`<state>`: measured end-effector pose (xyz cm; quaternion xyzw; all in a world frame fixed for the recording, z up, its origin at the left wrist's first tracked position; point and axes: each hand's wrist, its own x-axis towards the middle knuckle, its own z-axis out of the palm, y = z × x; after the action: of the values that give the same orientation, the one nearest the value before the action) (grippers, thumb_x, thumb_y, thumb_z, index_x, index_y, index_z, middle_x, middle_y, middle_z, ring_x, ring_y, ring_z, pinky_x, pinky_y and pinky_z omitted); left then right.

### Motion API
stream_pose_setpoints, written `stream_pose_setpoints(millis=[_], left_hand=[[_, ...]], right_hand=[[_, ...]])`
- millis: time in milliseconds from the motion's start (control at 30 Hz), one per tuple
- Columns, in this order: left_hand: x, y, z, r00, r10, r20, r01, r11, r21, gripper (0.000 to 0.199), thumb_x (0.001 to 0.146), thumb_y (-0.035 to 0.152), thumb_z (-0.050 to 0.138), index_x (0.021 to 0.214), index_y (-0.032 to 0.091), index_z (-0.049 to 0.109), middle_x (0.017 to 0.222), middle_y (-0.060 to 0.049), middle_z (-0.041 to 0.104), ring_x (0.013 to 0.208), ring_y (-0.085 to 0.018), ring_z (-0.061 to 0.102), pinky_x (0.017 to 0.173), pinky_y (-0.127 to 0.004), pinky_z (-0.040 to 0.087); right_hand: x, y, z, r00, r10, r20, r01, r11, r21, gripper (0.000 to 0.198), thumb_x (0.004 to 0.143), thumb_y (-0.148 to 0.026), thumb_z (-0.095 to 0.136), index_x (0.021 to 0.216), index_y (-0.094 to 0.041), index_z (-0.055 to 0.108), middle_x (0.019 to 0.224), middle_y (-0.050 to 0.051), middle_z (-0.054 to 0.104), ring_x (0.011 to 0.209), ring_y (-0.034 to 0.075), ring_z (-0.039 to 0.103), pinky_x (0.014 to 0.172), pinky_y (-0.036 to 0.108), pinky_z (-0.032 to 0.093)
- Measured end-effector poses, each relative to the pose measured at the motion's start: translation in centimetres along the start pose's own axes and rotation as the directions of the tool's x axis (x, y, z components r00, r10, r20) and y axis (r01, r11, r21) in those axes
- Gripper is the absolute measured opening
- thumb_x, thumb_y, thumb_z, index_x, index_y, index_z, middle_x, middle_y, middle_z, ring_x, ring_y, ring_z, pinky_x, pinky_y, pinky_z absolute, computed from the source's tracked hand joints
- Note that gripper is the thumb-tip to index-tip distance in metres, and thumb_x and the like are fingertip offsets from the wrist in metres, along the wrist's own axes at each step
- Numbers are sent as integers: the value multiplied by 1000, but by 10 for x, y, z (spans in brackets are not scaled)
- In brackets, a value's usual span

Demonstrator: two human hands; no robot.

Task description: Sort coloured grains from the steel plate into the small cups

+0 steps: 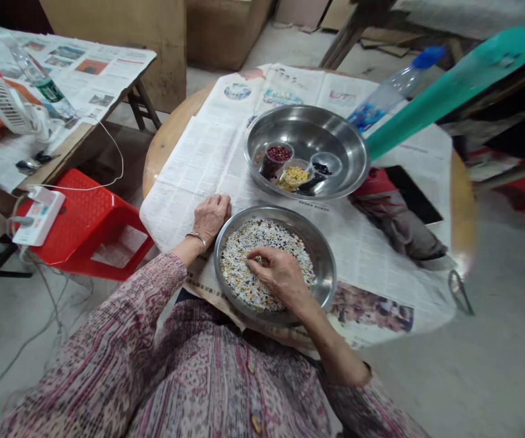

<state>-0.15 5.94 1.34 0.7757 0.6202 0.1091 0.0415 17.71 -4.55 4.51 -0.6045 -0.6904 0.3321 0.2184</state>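
A steel basin [328, 267] near the table's front edge holds a layer of mixed grains [244, 286], mostly white with yellow and dark ones among them. Over these grains, my right hand [280, 277] has its thumb and forefinger drawn together in a pinch. Whatever is between the fingertips is too small to name. My left hand [212, 218], with a bracelet on the wrist, rests on the newspaper beside the basin's left rim, its fingers curled in. Behind stands a larger steel basin [305, 118] with clear cups of red beans [279, 153], yellow grains [294, 176] and dark beans [321, 168].
Newspaper [189, 158] covers the round table. To the right are a plastic bottle [390, 88], a long green object [454, 91], a grey and red cloth [394, 219] and a dark flat object [413, 193]. A red stool [93, 225] bears a power strip [41, 216].
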Motion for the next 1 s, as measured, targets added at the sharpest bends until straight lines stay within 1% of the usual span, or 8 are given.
stream_pose_setpoints(millis=[133, 467, 600, 700, 767, 900, 933, 1000], left_hand=[[0, 0, -1, 1000, 6, -2, -6, 1000, 23, 24, 100, 26, 38, 111, 19, 59, 105, -9, 64, 97, -21, 56, 76, -31, 43], [0, 1, -2, 1000, 0, 11, 0, 1000, 31, 22, 100, 26, 40, 111, 19, 59, 107, -9, 64, 99, -22, 56, 77, -32, 43], [0, 0, -1, 1000, 4, -2, -4, 1000, 20, 21, 99, 26, 41, 110, 19, 58, 106, -9, 64, 98, -22, 56, 77, -31, 43], [0, 0, -1, 1000, 5, 7, -5, 999, 40, 23, 100, 26, 40, 111, 19, 58, 106, -9, 64, 98, -22, 56, 76, -31, 43], [0, 0, -1, 1000, 7, 11, -7, 999, 47, 24, 100, 26, 39, 112, 19, 58, 107, -9, 64, 98, -21, 56, 76, -31, 43], [0, 0, -1, 1000, 9, 3, -9, 999, 43, 23, 100, 26, 40, 111, 19, 59, 106, -9, 65, 97, -21, 57, 75, -31, 43], [0, 0, -1, 1000, 10, -1, -10, 999, 47, 22, 100, 26, 40, 110, 19, 59, 106, -9, 65, 97, -21, 57, 75, -31, 43], [-1, 0, 0, 1000, 12, -9, -12, 998, 57, 22, 100, 25, 40, 110, 19, 59, 106, -8, 65, 97, -21, 57, 75, -31, 43]], right_hand=[[-1, 1, 2, 999, -48, 2, 48, 992, -116, 14, 83, -28, 59, 86, -25, 73, 84, 3, 75, 71, 18, 64, 67, 29, 42], [0, 2, 5, 997, -75, -5, 74, 984, -163, 15, 83, -26, 58, 86, -26, 73, 83, 3, 75, 72, 19, 65, 67, 29, 42], [0, 0, 5, 999, -37, -25, 35, 994, -100, 14, 82, -29, 59, 79, -25, 72, 69, 1, 69, 62, 16, 58, 61, 28, 38], [1, 0, 2, 998, 64, -15, -61, 986, 154, 16, 77, -38, 64, 72, -23, 68, 52, -4, 52, 48, 12, 43, 50, 25, 30], [3, 0, 0, 982, 189, 17, -176, 871, 459, 19, 73, -41, 65, 70, -22, 63, 49, -6, 43, 45, 10, 35, 45, 24, 27], [7, 1, -6, 920, 341, 193, -334, 424, 842, 14, 64, -32, 64, 69, -21, 56, 63, -3, 53, 50, 9, 42, 46, 23, 33], [8, 1, -7, 914, 341, 220, -347, 376, 859, 13, 61, -29, 63, 69, -20, 57, 66, -2, 56, 53, 9, 45, 48, 23, 35], [9, 2, -7, 911, 333, 245, -370, 393, 842, 13, 59, -28, 62, 68, -19, 59, 62, -3, 52, 52, 9, 43, 47, 22, 32]])
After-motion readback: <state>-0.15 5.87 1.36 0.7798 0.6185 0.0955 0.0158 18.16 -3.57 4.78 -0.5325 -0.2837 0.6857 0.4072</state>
